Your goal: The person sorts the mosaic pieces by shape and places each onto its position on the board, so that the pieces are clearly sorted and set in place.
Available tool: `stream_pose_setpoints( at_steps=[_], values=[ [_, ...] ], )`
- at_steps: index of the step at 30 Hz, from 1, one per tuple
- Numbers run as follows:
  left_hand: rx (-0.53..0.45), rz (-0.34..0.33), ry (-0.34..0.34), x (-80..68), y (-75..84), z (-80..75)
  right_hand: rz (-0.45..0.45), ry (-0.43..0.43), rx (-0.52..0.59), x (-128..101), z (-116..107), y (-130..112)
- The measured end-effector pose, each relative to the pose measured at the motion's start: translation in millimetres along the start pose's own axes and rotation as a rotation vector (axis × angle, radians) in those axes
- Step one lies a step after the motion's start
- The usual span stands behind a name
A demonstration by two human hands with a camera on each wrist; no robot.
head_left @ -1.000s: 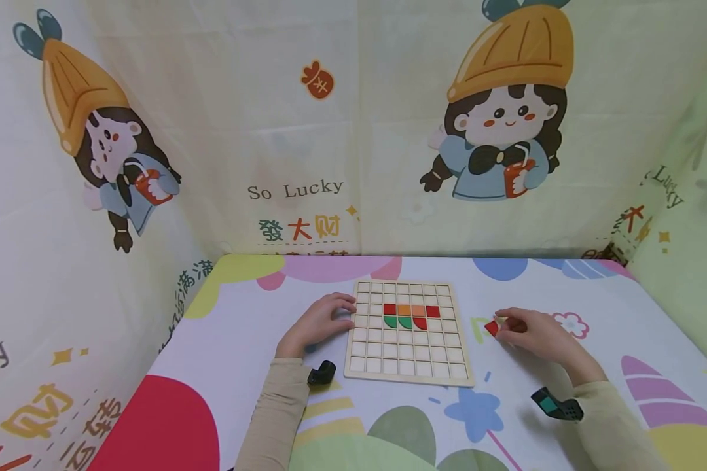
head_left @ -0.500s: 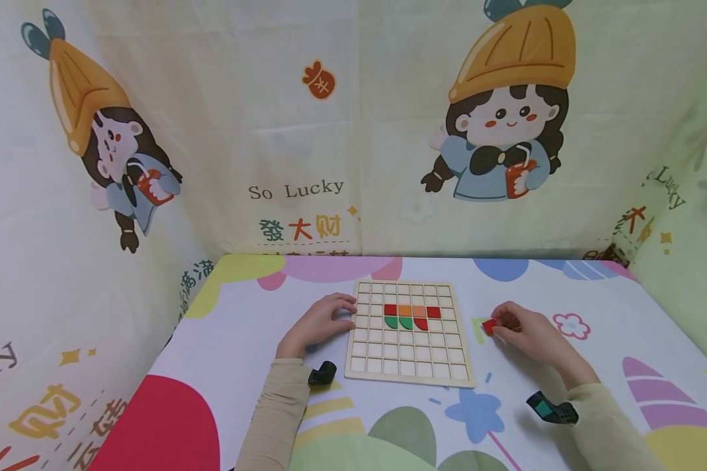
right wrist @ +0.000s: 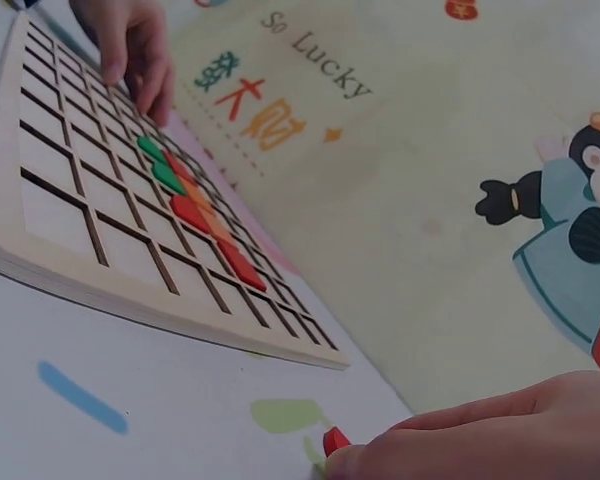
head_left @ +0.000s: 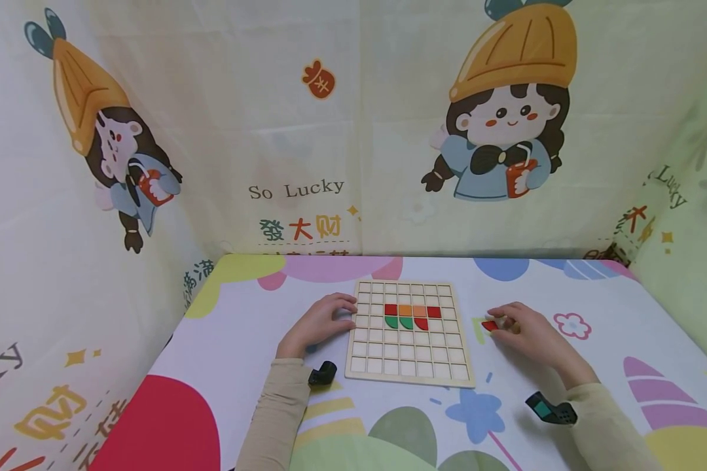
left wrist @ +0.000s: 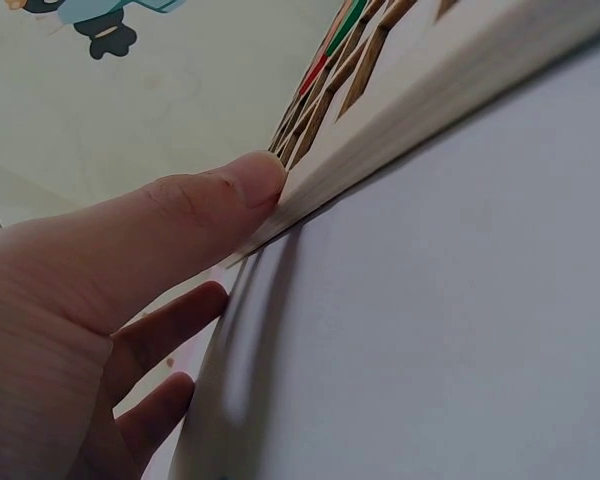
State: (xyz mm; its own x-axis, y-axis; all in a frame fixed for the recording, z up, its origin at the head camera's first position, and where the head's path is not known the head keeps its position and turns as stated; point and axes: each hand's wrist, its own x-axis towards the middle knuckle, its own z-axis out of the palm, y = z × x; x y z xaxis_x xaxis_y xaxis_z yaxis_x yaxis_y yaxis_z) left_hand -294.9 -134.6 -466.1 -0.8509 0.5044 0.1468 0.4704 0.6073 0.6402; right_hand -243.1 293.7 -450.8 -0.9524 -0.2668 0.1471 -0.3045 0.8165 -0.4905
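Observation:
A wooden grid board (head_left: 409,353) lies flat on the table, with red and orange square tiles (head_left: 412,311) in one row and green and red quarter-round tiles (head_left: 406,323) in the row below. My left hand (head_left: 321,324) touches the board's left edge with thumb and fingertips, fingers fairly straight; in the left wrist view the thumb (left wrist: 210,205) rests against the side of the board. To the right of the board, my right hand (head_left: 527,333) pinches a small red tile (head_left: 489,325) between thumb and fingers, apart from the board. My fingers partly cover that tile.
A printed cloth (head_left: 259,425) with colourful shapes covers the table. Behind and at the sides hang cream curtains (head_left: 389,144) with cartoon prints. Black wrist devices (head_left: 550,409) sit on both sleeves.
My right hand has shifted slightly left, and the red tile has turned in its fingers, showing differently in each frame. My left hand stays at the board's edge.

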Motion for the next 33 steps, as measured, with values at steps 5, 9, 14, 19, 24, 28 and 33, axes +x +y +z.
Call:
stream_pose_setpoints(
  at_steps=[5,9,14,19,24,28,33],
  values=[
    [-0.003,0.003,-0.001,-0.4,0.2,0.2,-0.007,-0.017,-0.005,-0.5,2.0,0.7],
    [-0.002,0.008,-0.001,-0.5,0.0,0.3,-0.004,-0.002,0.01,0.6,4.2,-0.2],
    [-0.003,0.0,-0.004,0.1,0.9,-0.4,0.004,0.014,0.009,0.7,5.3,-1.8],
    [-0.008,-0.008,0.001,0.0,2.4,-0.9,0.0,0.007,0.011,1.7,5.5,0.4],
    [-0.004,-0.014,0.0,0.0,2.4,-0.7,-0.011,0.003,0.015,2.7,7.2,2.1],
    [-0.004,-0.018,-0.002,0.0,3.0,-0.9,-0.031,0.019,0.001,2.8,8.9,1.3],
    [-0.002,-0.024,-0.004,0.2,3.4,-0.9,-0.036,0.032,-0.016,2.5,9.1,-0.8]
  ],
)
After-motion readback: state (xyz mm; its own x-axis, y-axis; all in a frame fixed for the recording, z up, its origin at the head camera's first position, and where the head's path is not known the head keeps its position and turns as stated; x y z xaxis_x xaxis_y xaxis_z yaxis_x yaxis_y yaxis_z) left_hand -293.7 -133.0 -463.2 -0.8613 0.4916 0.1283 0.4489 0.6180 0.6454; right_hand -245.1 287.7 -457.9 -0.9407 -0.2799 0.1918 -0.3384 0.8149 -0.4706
